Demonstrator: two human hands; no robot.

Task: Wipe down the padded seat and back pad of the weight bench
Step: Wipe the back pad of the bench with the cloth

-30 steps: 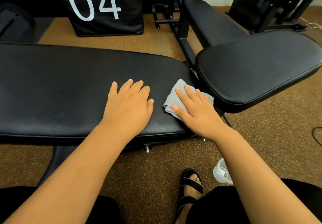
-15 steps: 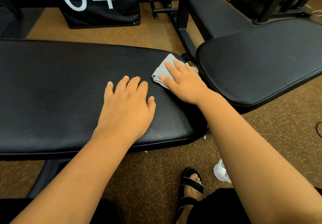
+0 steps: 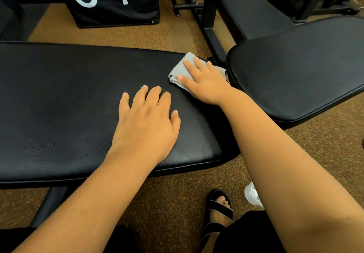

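The right hand [image 3: 204, 79], fingers flat, is pressing a grey folded cloth [image 3: 178, 71] at the black padded bench [image 3: 59, 105] far-right corner; the left hand [image 3: 145, 122] is bracing flat, fingers apart. The cloth risks slipping off that edge.

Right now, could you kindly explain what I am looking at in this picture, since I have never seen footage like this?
There is no machine here: a person wears a camera on the head, looking down at their own two bare hands. The long black back pad of a weight bench lies across the view, with the raised seat pad to its right. The right hand presses a grey cloth flat against the pad's far corner. The left hand rests open on the pad, holding nothing. Below are a speckled floor and a sandalled foot.
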